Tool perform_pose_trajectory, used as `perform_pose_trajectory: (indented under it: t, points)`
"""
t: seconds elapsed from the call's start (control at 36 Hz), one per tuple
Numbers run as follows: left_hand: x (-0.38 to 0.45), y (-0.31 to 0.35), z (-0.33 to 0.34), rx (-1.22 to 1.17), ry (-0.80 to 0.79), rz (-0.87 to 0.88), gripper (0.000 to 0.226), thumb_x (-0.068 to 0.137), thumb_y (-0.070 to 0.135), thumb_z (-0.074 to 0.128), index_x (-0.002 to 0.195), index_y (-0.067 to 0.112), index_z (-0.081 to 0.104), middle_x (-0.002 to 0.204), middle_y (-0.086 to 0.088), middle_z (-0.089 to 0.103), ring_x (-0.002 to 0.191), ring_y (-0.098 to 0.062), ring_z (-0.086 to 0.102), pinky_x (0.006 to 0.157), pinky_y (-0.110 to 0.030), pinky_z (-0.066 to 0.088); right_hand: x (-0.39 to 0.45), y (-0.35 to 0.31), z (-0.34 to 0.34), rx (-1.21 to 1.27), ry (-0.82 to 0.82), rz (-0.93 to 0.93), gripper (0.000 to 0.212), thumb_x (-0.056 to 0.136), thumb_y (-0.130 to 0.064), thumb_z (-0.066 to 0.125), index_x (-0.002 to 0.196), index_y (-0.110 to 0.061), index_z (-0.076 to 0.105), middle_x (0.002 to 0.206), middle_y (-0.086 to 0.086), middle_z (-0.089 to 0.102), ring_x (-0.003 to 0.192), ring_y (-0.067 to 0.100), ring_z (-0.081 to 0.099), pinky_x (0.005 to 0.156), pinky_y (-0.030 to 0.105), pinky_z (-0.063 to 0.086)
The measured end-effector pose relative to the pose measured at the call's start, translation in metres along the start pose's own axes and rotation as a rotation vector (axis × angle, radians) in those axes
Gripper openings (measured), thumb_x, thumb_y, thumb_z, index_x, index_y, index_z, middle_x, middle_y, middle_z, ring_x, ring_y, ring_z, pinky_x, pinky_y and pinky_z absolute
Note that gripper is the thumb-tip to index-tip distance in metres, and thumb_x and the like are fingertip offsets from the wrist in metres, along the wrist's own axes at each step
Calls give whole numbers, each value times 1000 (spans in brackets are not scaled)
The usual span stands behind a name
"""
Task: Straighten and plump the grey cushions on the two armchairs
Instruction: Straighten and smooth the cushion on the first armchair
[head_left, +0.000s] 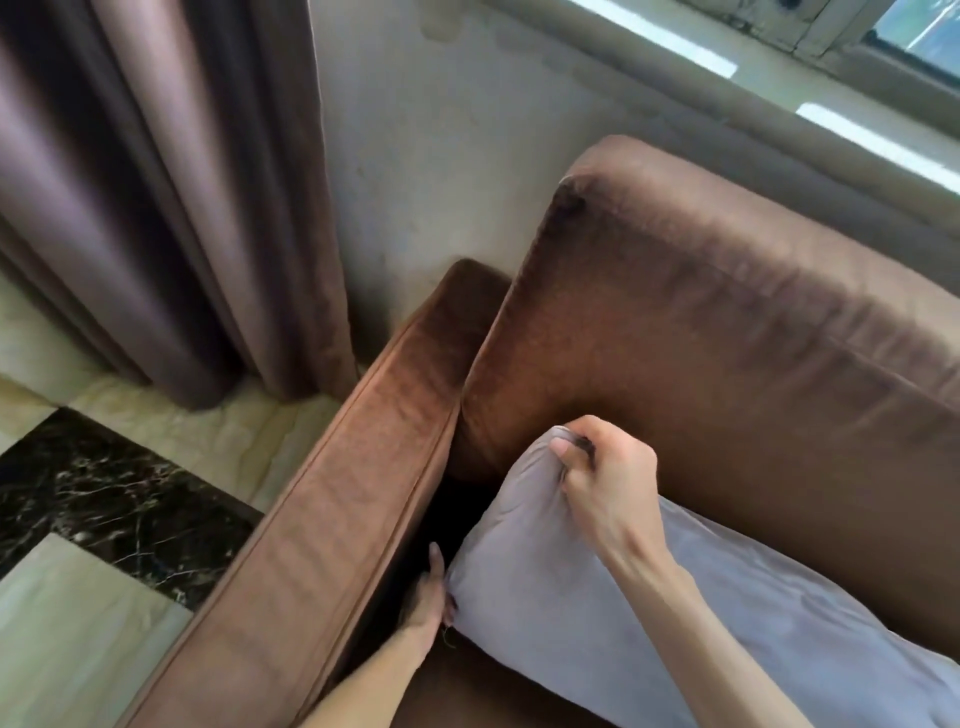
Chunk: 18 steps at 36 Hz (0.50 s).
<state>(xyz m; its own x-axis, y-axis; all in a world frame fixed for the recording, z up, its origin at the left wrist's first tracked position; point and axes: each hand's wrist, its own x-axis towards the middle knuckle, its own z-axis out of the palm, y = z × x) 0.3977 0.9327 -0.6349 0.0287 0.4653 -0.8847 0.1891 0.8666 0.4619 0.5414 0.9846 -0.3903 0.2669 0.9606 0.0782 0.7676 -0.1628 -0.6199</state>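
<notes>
A grey cushion (571, 587) leans against the back of a brown armchair (727, 338), near its left armrest (332, 519). My right hand (602, 473) pinches the cushion's upper left corner, fingers closed on the fabric. My left hand (428, 597) sits low in the dark gap between the armrest and the cushion, holding the cushion's left edge; its fingertips are partly hidden behind the fabric. The cushion's right part runs out of view.
A brown curtain (171, 197) hangs at the left beside a pale wall (441, 156). A window sill (779, 78) runs above the chair back. Marble floor (104, 499) with a dark band lies left of the armrest.
</notes>
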Motion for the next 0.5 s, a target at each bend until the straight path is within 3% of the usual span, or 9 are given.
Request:
perform_pose_trajectory:
  t: [0.06,0.11,0.17,0.19,0.22,0.28,0.33,0.39,0.5]
  points:
    - [0,4,-4,23,-25,-20,87,89,76,13,79,11,69,47,-4,61,41,-16,56,48,-24,45,-3,0,-1,-13,-19,-10,11,91,-11,66,83,-18,67,75,-10,64,75,6,60,70,25,45]
    - [-4,14,-9,97,-11,-33,92,92,75,12,105,7,72,58,-7,69,46,-19,63,45,-20,48,-5,0,-8,27,-53,21,4,91,-16,68,92,-20,70,79,-13,66,74,6,63,72,24,48]
    - [-15,33,-13,119,64,37,86,100,67,13,123,4,68,94,-14,76,80,-34,74,67,-33,60,-10,5,-20,94,-94,96,15,91,-23,70,105,-26,70,88,-17,69,71,6,64,73,26,53]
    - [-21,45,-14,102,97,111,82,102,63,15,125,3,66,109,-15,75,95,-42,72,77,-40,59,-15,11,-28,116,-102,137,21,91,-26,70,111,-30,69,93,-20,69,71,4,63,74,28,55]
    - [-29,59,-16,79,111,185,78,104,61,16,126,4,66,118,-15,72,97,-44,71,74,-39,58,-20,19,-37,118,-96,169,26,90,-28,71,115,-34,68,93,-23,68,72,1,61,73,28,55]
    - [-54,90,-17,47,88,343,70,105,57,20,124,9,67,117,-9,72,61,-24,70,49,-24,50,-35,41,-58,75,-54,221,27,89,-30,73,115,-36,67,87,-23,65,72,-1,57,70,26,52]
    - [-82,119,-17,42,65,512,60,105,56,25,116,17,69,93,0,74,37,-6,51,42,-17,45,-53,67,-82,9,1,286,27,88,-29,75,114,-32,68,98,-19,66,74,0,58,72,26,49]
    - [-110,145,-15,49,37,669,48,104,54,34,114,25,71,69,8,66,41,-3,49,46,-14,44,-71,97,-107,-84,48,372,28,86,-23,77,113,-24,69,112,-6,67,88,11,63,83,32,49]
    - [-145,185,-7,131,-94,890,21,98,35,63,116,32,72,96,8,72,49,-4,51,51,-21,48,-102,157,-152,-231,93,549,31,84,-10,78,114,-6,71,116,17,67,112,32,61,100,42,44]
